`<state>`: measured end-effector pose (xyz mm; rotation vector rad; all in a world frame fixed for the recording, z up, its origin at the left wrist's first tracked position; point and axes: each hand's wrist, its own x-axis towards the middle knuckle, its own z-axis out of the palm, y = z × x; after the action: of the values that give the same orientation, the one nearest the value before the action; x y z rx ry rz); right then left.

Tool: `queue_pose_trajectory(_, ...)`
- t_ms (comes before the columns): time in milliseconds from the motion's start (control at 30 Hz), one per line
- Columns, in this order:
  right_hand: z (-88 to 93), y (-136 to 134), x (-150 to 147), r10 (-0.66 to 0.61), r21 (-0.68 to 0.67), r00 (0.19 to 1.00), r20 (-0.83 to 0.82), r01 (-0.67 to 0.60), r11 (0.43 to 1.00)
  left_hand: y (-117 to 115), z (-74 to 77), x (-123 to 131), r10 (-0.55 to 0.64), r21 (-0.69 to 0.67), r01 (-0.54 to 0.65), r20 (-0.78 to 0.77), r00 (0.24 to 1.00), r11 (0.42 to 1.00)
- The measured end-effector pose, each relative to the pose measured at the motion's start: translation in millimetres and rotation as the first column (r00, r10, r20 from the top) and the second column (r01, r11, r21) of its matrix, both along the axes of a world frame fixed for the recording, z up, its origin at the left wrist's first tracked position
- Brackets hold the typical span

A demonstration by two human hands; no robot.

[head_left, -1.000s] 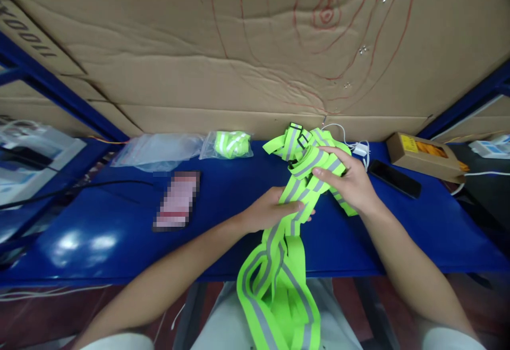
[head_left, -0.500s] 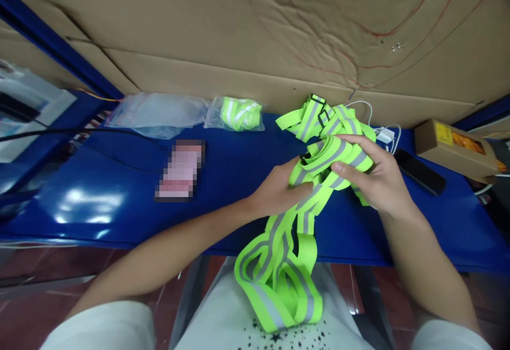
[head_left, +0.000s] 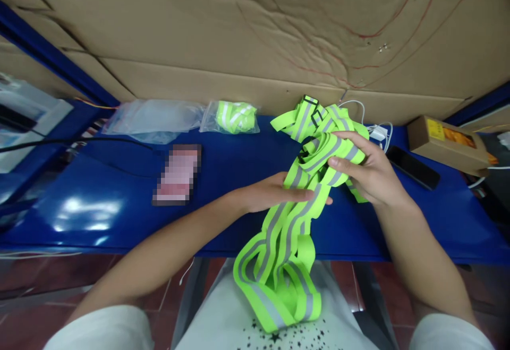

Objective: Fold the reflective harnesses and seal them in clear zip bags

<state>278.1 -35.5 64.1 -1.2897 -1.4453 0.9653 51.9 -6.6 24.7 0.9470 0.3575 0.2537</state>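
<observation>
My right hand (head_left: pixel 368 169) grips the rolled end of a neon-yellow reflective strap (head_left: pixel 292 222) with a grey stripe, thumb in front and fingers behind. Lower down, my left hand (head_left: pixel 274 191) closes around the strap's hanging lengths, thumb across the front and a fingertip showing past the far side. From there the loops drop over the blue table's edge onto my lap. Just behind the roll lies a heap of like straps (head_left: pixel 314 119) with black buckles.
A clear bag with a folded yellow strap (head_left: pixel 237 117) lies by the cardboard wall, beside empty plastic bags (head_left: pixel 153 119). A pixelated phone-shaped item (head_left: pixel 177 175) is at left. At right are a black phone (head_left: pixel 413 168), a white charger (head_left: pixel 378 133) and a cardboard box (head_left: pixel 446 145).
My left hand has slid slightly down and away from the roll along the strap lengths. My right hand keeps its hold on the roll. The view has shifted a little.
</observation>
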Motion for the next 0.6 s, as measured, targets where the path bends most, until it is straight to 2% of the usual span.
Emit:
queue_pose_trajectory(67,-1.9,-1,-6,0.050,-0.047,0.997,-0.059,-0.052,0.998,-5,-3.2,3,-0.013,0.082,0.017,-0.045,0.999,0.997)
queue_pose_trajectory(200,-3.9,0,-11,0.116,-0.069,0.993,-0.034,-0.118,0.991,-11,-10.0,9,0.113,0.193,-0.089,-0.118,0.987,0.977)
queue_pose_trajectory(267,-3.1,1,-10,0.118,-0.045,0.993,0.028,-0.117,0.992,-11,-9.3,10,0.089,0.155,-0.068,-0.132,0.987,0.985)
queue_pose_trajectory(333,-1.6,2,-8,0.106,-0.029,0.992,0.062,-0.104,0.994,-11,-6.6,8,0.001,0.069,0.005,-0.094,0.996,0.998)
queue_pose_trajectory(433,0.4,1,-9,0.104,-0.051,0.995,-0.008,-0.104,0.993,-11,-4.9,6,-0.117,-0.036,0.117,0.026,0.993,0.992)
queue_pose_trajectory(500,0.7,-1,-11,0.112,-0.102,0.990,-0.088,-0.121,0.987,-12,-6.8,5,-0.127,-0.085,0.130,0.040,0.991,0.988)
queue_pose_trajectory(600,0.2,-2,-12,0.119,-0.163,0.984,-0.134,-0.140,0.977,-13,-8.9,5,-0.083,-0.084,0.083,0.004,0.997,0.993)
